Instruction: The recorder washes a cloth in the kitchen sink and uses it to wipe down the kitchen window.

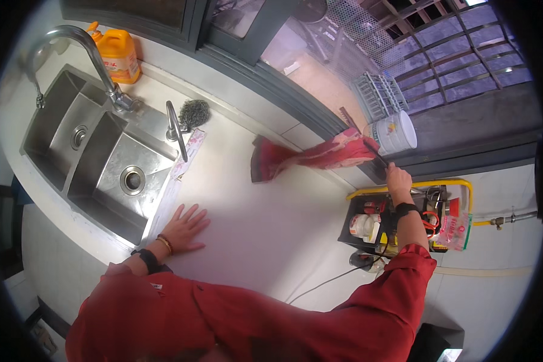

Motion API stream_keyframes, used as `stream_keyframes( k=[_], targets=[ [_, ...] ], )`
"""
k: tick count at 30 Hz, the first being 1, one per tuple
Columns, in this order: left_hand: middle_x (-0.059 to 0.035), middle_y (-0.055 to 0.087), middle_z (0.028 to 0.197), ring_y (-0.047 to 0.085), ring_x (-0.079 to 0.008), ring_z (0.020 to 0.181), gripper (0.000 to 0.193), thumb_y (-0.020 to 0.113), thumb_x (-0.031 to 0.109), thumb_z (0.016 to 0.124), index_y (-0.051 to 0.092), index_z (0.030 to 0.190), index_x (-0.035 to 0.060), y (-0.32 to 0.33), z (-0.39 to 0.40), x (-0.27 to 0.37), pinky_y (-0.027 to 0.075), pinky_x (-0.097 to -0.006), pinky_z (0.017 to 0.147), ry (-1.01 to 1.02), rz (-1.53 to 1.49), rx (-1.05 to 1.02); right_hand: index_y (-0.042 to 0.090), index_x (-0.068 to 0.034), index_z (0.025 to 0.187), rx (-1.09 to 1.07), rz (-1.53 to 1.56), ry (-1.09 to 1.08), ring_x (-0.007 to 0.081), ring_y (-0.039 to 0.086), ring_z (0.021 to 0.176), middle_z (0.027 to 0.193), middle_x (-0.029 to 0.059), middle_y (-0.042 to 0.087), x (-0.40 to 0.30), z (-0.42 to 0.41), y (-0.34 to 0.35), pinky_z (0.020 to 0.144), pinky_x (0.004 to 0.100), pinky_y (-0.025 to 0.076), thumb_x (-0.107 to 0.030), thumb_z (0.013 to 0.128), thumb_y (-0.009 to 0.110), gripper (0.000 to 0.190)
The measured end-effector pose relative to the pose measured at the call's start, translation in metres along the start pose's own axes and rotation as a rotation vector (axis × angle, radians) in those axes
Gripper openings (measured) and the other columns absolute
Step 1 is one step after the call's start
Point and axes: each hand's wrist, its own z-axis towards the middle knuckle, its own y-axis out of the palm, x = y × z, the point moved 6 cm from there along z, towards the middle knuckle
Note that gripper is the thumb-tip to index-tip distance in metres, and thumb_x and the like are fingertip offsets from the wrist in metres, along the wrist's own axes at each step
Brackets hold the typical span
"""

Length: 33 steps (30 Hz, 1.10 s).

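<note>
My right hand (pixel 399 181) is raised near the window sill and closed around a dark handle. From that handle a red and pink cloth (pixel 330 151) stretches left over the back of the white countertop (pixel 253 235); its far end is blurred. My left hand (pixel 185 228) lies with spread fingers on the countertop, just right of the stainless steel double sink (pixel 131 181), and holds nothing.
A curved faucet (pixel 83 40), an orange pump jug (pixel 117 56) and a steel wool scrubber (pixel 194 113) are by the sink. A small tap (pixel 174 131) stands nearby. At right is a black basket (pixel 344 221) of bottles and packets. Outside the window sits a white bucket (pixel 393 133).
</note>
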Motion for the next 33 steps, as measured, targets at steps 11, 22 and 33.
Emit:
stream_keyframes(
  k=[11, 22, 33],
  targets=[
    [-0.0109, 0.032, 0.133, 0.022, -0.0318, 0.126, 0.064, 0.05, 0.052, 0.075, 0.042, 0.123, 0.0113, -0.008, -0.002, -0.001, 0.015, -0.0545, 0.1, -0.017, 0.014, -0.032, 0.05, -0.006, 0.088, 0.109, 0.089, -0.212, 0.0344, 0.06, 0.065, 0.068, 0.0167, 0.06, -0.028, 0.018, 0.005, 0.057, 0.0449, 0.047, -0.034, 0.085, 0.043, 0.028],
    [-0.0099, 0.036, 0.13, 0.025, -0.0312, 0.125, 0.065, 0.057, 0.051, 0.069, 0.045, 0.12, 0.014, 0.0, 0.0, 0.007, 0.017, -0.0558, 0.099, -0.023, 0.015, -0.041, 0.054, -0.005, 0.085, 0.378, 0.349, -0.426, 0.0304, 0.062, 0.069, 0.07, 0.0158, 0.061, -0.238, 0.081, -0.126, 0.059, 0.0408, 0.048, -0.02, 0.081, 0.045, 0.017],
    [-0.0097, 0.033, 0.131, 0.02, -0.0304, 0.127, 0.064, 0.058, 0.047, 0.07, 0.043, 0.122, 0.0138, -0.007, 0.006, 0.002, 0.013, -0.055, 0.101, -0.041, -0.019, -0.058, 0.048, -0.008, 0.088, 0.037, 0.178, 0.134, 0.0348, 0.06, 0.071, 0.073, 0.0176, 0.061, -0.014, -0.021, 0.017, 0.061, 0.0463, 0.047, -0.032, 0.086, 0.044, 0.025]
  ],
)
